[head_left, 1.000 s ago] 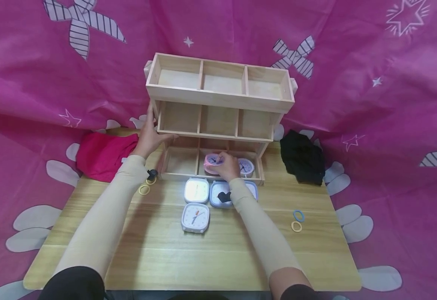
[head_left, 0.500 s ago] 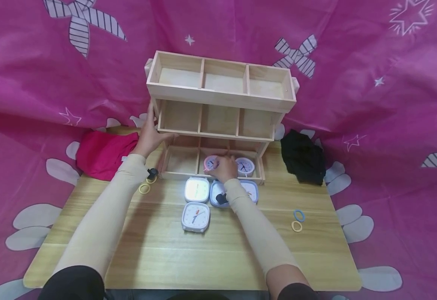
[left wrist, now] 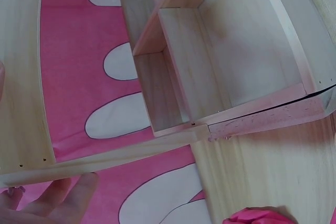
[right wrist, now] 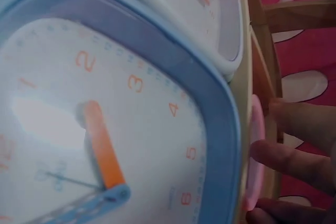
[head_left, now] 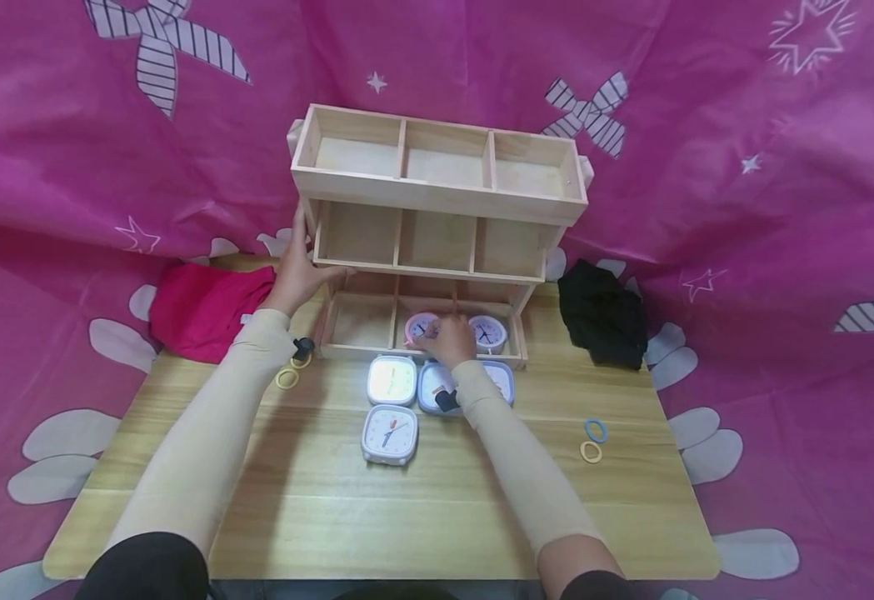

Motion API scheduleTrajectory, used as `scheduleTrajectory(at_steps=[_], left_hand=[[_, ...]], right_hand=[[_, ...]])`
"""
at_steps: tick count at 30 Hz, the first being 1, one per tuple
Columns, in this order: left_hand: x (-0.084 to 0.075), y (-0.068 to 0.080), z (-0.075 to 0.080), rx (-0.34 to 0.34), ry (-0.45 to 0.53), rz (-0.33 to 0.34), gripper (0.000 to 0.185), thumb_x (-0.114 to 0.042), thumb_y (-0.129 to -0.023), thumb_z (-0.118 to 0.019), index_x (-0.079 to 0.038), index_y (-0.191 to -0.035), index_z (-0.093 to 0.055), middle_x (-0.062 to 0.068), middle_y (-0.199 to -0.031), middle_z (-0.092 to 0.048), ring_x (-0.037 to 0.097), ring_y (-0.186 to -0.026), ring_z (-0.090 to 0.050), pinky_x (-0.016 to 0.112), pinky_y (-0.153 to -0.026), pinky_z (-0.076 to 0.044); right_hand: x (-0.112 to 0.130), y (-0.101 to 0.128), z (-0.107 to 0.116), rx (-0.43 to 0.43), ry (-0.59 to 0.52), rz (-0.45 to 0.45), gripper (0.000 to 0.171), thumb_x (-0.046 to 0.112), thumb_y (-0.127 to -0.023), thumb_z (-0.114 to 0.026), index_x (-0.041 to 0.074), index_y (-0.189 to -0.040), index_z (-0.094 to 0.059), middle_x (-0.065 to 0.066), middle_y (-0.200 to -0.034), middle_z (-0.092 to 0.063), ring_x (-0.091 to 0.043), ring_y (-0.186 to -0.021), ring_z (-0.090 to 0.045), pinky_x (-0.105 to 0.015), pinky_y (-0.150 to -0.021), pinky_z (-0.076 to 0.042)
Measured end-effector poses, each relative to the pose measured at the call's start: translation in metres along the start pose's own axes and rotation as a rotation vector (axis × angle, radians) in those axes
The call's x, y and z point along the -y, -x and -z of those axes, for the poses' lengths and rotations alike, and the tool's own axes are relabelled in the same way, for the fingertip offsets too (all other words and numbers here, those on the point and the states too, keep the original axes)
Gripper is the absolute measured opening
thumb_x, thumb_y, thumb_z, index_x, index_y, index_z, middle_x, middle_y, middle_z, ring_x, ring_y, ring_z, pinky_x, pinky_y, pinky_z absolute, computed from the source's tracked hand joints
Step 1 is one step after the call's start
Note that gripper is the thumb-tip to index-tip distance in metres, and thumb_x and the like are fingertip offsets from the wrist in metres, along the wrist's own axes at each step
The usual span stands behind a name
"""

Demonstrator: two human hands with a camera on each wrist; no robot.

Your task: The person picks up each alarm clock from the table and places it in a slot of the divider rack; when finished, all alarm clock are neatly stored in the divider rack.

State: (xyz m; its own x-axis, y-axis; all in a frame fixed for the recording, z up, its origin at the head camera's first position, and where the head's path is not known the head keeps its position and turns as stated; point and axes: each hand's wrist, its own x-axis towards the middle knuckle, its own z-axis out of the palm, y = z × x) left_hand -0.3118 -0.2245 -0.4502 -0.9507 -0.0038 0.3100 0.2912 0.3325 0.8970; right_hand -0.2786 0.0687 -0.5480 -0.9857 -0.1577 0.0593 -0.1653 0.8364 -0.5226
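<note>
A three-tier wooden storage box (head_left: 440,192) stands at the back of the table, its trays spread in steps. My left hand (head_left: 294,279) holds its left side, thumb along the middle tray's front edge and fingers against the outer side. In the bottom tray's middle compartment lies a round pink alarm clock (head_left: 419,326). My right hand (head_left: 451,340) pinches its rim; the right wrist view shows fingertips at the pink edge (right wrist: 255,156). A round lilac alarm clock (head_left: 487,332) sits in the right compartment.
Before the box lie a white square clock (head_left: 392,381), another white clock (head_left: 390,434) and blue-rimmed clocks (head_left: 498,379) partly under my right wrist. Red cloth (head_left: 207,312) is at left, black cloth (head_left: 601,315) at right. Blue (head_left: 596,430) and yellow (head_left: 591,452) rings lie at right.
The pink clock, held higher and tilted a second ago, now lies lower and slightly left in its compartment. My right hand has shifted a little left, uncovering more of the lilac clock. Left hand unchanged.
</note>
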Motion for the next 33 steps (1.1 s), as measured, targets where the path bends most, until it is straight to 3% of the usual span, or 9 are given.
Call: scheduleTrajectory(at_steps=[7,12,19,23,27,33], left_hand=[[0.01,-0.003,0.002,-0.006,-0.017,0.002,0.143,0.001,-0.076,-0.094,-0.038,-0.172,0.004,0.011,-0.177,-0.02,0.048,-0.154,-0.039,0.067,-0.121,-0.044],[0.011,-0.003,0.001,-0.007,-0.032,0.008,0.142,-0.001,-0.077,-0.095,-0.038,-0.172,0.004,0.013,-0.177,-0.021,0.048,-0.154,-0.039,0.065,-0.122,-0.043],[0.011,-0.003,0.002,-0.007,-0.028,0.013,0.143,0.0,-0.077,-0.095,-0.04,-0.171,0.004,0.013,-0.176,-0.023,0.047,-0.153,-0.04,0.066,-0.122,-0.044],[0.008,-0.003,0.002,0.0,-0.012,0.008,0.143,0.002,-0.077,-0.093,-0.04,-0.172,0.005,0.012,-0.176,-0.021,0.048,-0.153,-0.039,0.068,-0.121,-0.043],[0.005,-0.003,0.001,0.005,-0.008,0.02,0.141,0.005,-0.078,-0.091,-0.034,-0.172,0.007,0.015,-0.177,-0.019,0.049,-0.154,-0.037,0.068,-0.123,-0.041],[0.003,-0.003,0.0,0.012,-0.008,0.028,0.139,0.008,-0.079,-0.089,-0.028,-0.173,0.007,0.018,-0.177,-0.016,0.051,-0.155,-0.034,0.068,-0.125,-0.038]], right_hand=[[0.002,0.025,0.012,-0.03,-0.053,0.042,0.028,0.034,-0.095,-0.081,0.011,-0.11,-0.084,-0.014,-0.128,-0.075,-0.04,-0.125,-0.063,-0.053,-0.107,-0.054],[0.001,0.061,0.024,-0.03,-0.14,0.068,0.026,0.029,-0.097,-0.079,0.009,-0.114,-0.081,-0.012,-0.125,-0.076,-0.032,-0.113,-0.07,-0.049,-0.097,-0.061],[0.001,0.112,0.03,0.071,-0.12,0.174,0.029,0.027,-0.098,-0.078,0.012,-0.122,-0.078,-0.006,-0.118,-0.078,-0.019,-0.095,-0.073,-0.036,-0.082,-0.062],[0.007,0.136,0.033,0.187,-0.123,0.193,0.045,0.03,-0.095,-0.082,0.012,-0.135,-0.071,-0.006,-0.131,-0.073,-0.024,-0.112,-0.072,-0.041,-0.097,-0.062],[0.01,0.156,0.029,0.306,-0.056,0.214,0.068,0.038,-0.091,-0.086,0.015,-0.15,-0.06,-0.007,-0.144,-0.065,-0.028,-0.135,-0.062,-0.049,-0.115,-0.054],[0.009,0.175,0.008,0.373,-0.016,0.213,0.092,0.038,-0.082,-0.093,0.019,-0.161,-0.048,-0.008,-0.152,-0.057,-0.03,-0.139,-0.057,-0.05,-0.118,-0.052]])
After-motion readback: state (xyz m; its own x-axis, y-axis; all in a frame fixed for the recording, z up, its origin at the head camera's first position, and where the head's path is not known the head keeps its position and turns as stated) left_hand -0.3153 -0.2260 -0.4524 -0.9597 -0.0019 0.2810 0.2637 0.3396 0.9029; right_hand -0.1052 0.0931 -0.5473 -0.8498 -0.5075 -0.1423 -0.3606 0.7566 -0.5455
